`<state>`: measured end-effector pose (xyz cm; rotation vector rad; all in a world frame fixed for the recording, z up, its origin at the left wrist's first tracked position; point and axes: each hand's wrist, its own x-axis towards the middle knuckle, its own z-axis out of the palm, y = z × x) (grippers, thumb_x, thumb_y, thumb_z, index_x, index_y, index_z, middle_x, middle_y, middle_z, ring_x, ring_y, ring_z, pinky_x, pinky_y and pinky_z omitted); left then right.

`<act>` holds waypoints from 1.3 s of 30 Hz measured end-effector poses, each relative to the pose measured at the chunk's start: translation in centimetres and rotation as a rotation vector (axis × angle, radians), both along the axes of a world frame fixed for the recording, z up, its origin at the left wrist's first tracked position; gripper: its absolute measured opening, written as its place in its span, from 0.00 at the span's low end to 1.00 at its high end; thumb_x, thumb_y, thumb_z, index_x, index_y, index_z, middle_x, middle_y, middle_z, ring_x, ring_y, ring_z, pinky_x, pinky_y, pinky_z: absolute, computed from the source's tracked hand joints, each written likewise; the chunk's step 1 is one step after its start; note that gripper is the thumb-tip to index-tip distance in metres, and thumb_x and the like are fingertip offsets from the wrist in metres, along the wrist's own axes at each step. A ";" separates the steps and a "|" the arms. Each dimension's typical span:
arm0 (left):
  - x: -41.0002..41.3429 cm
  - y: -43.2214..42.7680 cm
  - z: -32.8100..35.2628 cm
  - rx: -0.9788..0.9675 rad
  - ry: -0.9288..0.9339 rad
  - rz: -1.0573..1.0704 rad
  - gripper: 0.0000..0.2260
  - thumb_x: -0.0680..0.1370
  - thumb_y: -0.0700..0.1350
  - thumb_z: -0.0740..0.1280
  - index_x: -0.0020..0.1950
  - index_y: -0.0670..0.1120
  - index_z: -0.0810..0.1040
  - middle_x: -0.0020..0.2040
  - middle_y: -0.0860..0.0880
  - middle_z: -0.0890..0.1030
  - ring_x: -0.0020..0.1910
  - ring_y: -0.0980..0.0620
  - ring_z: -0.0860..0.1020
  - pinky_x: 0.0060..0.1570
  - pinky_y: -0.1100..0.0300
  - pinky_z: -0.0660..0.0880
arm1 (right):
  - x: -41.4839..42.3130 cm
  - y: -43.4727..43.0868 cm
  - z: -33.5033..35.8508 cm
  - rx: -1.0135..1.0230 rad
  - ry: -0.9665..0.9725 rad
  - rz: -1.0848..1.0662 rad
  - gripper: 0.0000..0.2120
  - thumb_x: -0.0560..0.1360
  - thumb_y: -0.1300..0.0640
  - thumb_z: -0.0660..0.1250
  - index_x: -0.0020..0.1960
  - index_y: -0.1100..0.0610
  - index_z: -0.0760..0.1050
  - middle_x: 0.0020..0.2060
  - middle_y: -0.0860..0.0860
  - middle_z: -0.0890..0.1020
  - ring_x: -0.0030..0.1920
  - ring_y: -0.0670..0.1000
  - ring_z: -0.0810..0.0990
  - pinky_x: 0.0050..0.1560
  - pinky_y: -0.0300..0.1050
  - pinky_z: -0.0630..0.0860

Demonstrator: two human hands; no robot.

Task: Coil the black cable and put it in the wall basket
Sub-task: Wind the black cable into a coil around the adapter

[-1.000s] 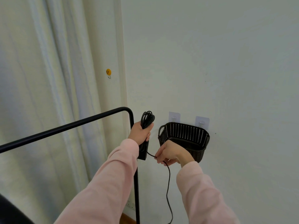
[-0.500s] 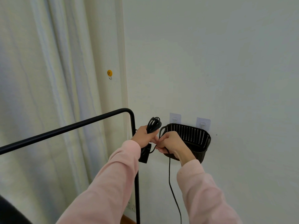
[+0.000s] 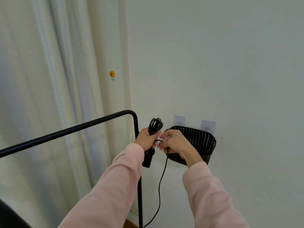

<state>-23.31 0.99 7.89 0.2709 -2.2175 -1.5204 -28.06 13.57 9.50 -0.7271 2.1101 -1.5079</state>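
The wall basket (image 3: 201, 137), dark and woven, hangs on the pale wall (image 3: 213, 63) from two clear stick-on hooks (image 3: 179, 120) just above its back rim. My right hand (image 3: 175, 142) is in front of the basket's left end and hides part of the rim there. Its fingers (image 3: 164, 139) are curled and pinch a loose run of the black cable (image 3: 155, 126). Just left of the basket, my left hand (image 3: 145, 139) grips the coiled part of that cable. Its fingers (image 3: 152, 142) are wrapped tight round the bundle, and the loops stand up above my fist, level with the hooks. A black power block (image 3: 147, 159) hangs below that fist. From my right hand the rest of the cable drops past the basket's lower left corner and out of the bottom of the view. None of it is inside the basket. A black metal rack (image 3: 74, 129) crowds in from the left. Its top rail bends down into a post just left of the basket, right behind my left wrist. Farther left of the basket hangs a cream curtain (image 3: 41, 79). Up and to the left, a small yellow hook (image 3: 112, 74) sticks to the wall. It bears a dark drawn mark, too small to read. Both of my sleeves (image 3: 115, 186) are pink.
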 end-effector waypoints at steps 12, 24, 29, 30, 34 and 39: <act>-0.3 -0.4 -0.3 0.158 0.037 0.011 0.18 0.78 0.45 0.62 0.28 0.44 0.65 0.19 0.51 0.68 0.19 0.53 0.67 0.30 0.61 0.72 | -0.6 0.3 -1.1 -0.059 0.007 -0.218 0.15 0.74 0.54 0.70 0.41 0.68 0.80 0.28 0.55 0.77 0.22 0.45 0.72 0.23 0.32 0.72; 0.2 -0.3 -0.1 0.037 0.000 -0.055 0.13 0.77 0.47 0.64 0.35 0.42 0.74 0.19 0.52 0.74 0.20 0.56 0.69 0.31 0.66 0.73 | -0.6 -0.5 0.4 -0.318 -0.067 -0.237 0.08 0.75 0.61 0.68 0.37 0.62 0.77 0.29 0.53 0.77 0.19 0.41 0.71 0.22 0.31 0.70; 0.5 -0.3 0.2 0.039 -0.019 -0.100 0.09 0.77 0.47 0.65 0.39 0.44 0.78 0.26 0.52 0.82 0.21 0.55 0.70 0.33 0.60 0.73 | -0.6 -1.0 0.8 -0.367 -0.114 -0.234 0.10 0.75 0.64 0.66 0.35 0.61 0.76 0.28 0.54 0.77 0.21 0.43 0.73 0.23 0.31 0.72; 0.5 -0.3 0.2 0.028 -0.029 -0.108 0.09 0.76 0.47 0.65 0.39 0.45 0.78 0.27 0.53 0.82 0.21 0.55 0.70 0.32 0.61 0.73 | -0.6 -1.0 0.8 -0.369 -0.124 -0.230 0.10 0.75 0.65 0.66 0.35 0.61 0.76 0.28 0.55 0.77 0.22 0.44 0.73 0.24 0.32 0.72; 0.8 -0.6 0.1 0.072 -0.043 -0.147 0.07 0.76 0.46 0.66 0.40 0.46 0.79 0.33 0.49 0.83 0.21 0.55 0.69 0.32 0.60 0.72 | -0.8 -1.1 0.7 -0.428 -0.166 -0.247 0.05 0.73 0.72 0.64 0.45 0.65 0.78 0.31 0.56 0.78 0.28 0.47 0.75 0.27 0.32 0.74; 0.7 -0.8 0.1 0.086 -0.048 -0.174 0.05 0.75 0.45 0.67 0.40 0.44 0.78 0.29 0.49 0.83 0.23 0.53 0.70 0.33 0.59 0.72 | -0.6 -1.2 0.8 -0.523 -0.199 -0.241 0.08 0.73 0.74 0.63 0.50 0.67 0.76 0.33 0.57 0.78 0.30 0.49 0.76 0.28 0.32 0.76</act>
